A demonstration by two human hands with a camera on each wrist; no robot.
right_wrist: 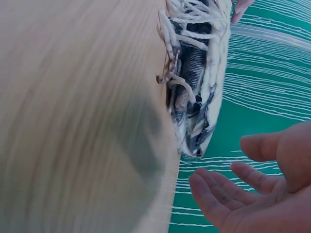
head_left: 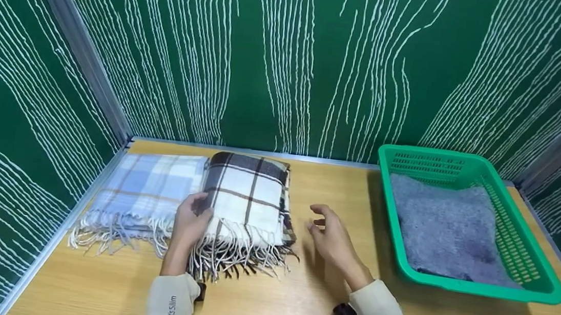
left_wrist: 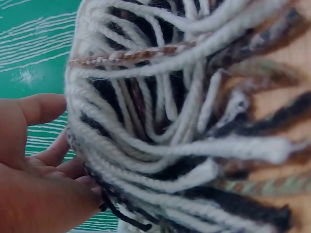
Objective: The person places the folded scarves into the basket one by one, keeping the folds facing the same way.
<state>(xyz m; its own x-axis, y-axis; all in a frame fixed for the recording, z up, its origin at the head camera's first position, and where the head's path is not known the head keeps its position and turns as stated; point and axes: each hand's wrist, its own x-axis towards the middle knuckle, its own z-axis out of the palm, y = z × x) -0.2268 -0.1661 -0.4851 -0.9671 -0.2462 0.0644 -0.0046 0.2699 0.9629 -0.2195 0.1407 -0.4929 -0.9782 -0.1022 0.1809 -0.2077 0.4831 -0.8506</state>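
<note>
A folded white and dark plaid scarf [head_left: 249,201] lies on the table, its knotted fringe [left_wrist: 160,131] hanging toward me. At its left side is my left hand [head_left: 192,218], thumb and fingers spread apart right by the folded edge; part of the fingers is hidden behind the fringe in the left wrist view. A folded light blue and white plaid scarf [head_left: 155,179] lies just left of that hand. My right hand [head_left: 332,237] hovers right of the dark plaid scarf with loosely bent fingers, and nothing is between its thumb and fingers.
A green plastic basket [head_left: 474,288] stands on the right of the wooden table [head_left: 265,310], with a grey-purple fuzzy cloth [head_left: 448,230] in it. Green panels [head_left: 275,100] with white wavy lines enclose the table's back and sides.
</note>
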